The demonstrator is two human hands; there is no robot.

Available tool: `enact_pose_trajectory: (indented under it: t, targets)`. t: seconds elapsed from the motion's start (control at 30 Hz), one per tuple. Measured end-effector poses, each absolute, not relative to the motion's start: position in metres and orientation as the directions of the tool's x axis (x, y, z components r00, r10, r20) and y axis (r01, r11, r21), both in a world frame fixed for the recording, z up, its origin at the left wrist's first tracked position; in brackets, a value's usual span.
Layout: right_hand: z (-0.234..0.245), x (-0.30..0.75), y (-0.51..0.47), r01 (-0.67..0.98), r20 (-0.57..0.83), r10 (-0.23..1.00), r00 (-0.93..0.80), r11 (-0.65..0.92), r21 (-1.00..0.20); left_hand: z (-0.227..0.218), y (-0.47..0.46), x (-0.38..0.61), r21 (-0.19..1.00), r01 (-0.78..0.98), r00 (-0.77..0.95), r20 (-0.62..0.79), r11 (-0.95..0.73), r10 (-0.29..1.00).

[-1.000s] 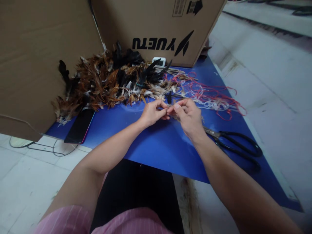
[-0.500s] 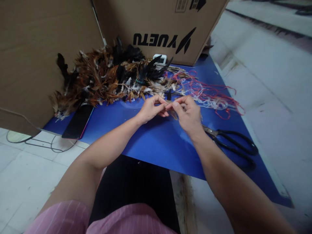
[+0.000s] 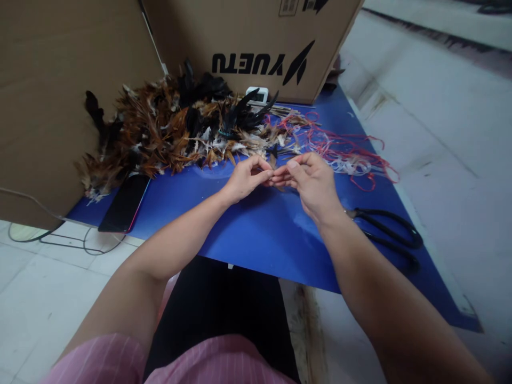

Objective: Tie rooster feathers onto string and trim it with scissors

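Observation:
My left hand (image 3: 252,178) is closed in a pinch on a small brownish feather (image 3: 273,159), whose tip sticks up past the fingertips. Close against it, my right hand (image 3: 316,184) has its thumb pressed to its forefinger, the fingertips of both hands meeting over the blue table surface (image 3: 256,234). Whatever the right fingers grip is too small and covered to make out. Just beyond the hands lies a big heap of brown, black and white feathers (image 3: 160,128). Black-handled scissors (image 3: 388,224) rest beside my right wrist, their blades hidden by it.
Red and clear strings (image 3: 344,154) lie tangled at the right. A white digital timer (image 3: 257,95) stands behind the feathers, before a cardboard box (image 3: 256,32). Another cardboard panel (image 3: 60,96) rises at the left. A phone (image 3: 125,204) lies near the front left edge.
My right hand has turned slightly, its fingers now straighter and nearer the left fingertips. Less of the feather shows below the fingers. The whole view has shifted a little.

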State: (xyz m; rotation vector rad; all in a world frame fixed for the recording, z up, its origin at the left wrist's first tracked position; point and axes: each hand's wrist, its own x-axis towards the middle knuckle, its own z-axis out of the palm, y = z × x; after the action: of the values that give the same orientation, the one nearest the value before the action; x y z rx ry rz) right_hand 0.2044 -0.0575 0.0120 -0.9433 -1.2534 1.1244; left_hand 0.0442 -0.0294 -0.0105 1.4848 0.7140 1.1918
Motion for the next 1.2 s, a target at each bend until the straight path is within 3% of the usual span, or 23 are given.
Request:
enact_pose_trajectory:
  t: [0.37,1.2]
  targets:
    - [0.012,0.209,-0.057,-0.151,0.121,0.991,-0.049,0.112,-0.982,-0.007,-0.031,0.043,0.963,-0.176,0.325,0.251,-0.202,0.912]
    - [0.023,0.213,-0.059,-0.109,0.195,0.981,0.005,0.195,-0.975,-0.004,-0.037,0.045,0.978,-0.2,0.367,0.135,-0.064,0.92]
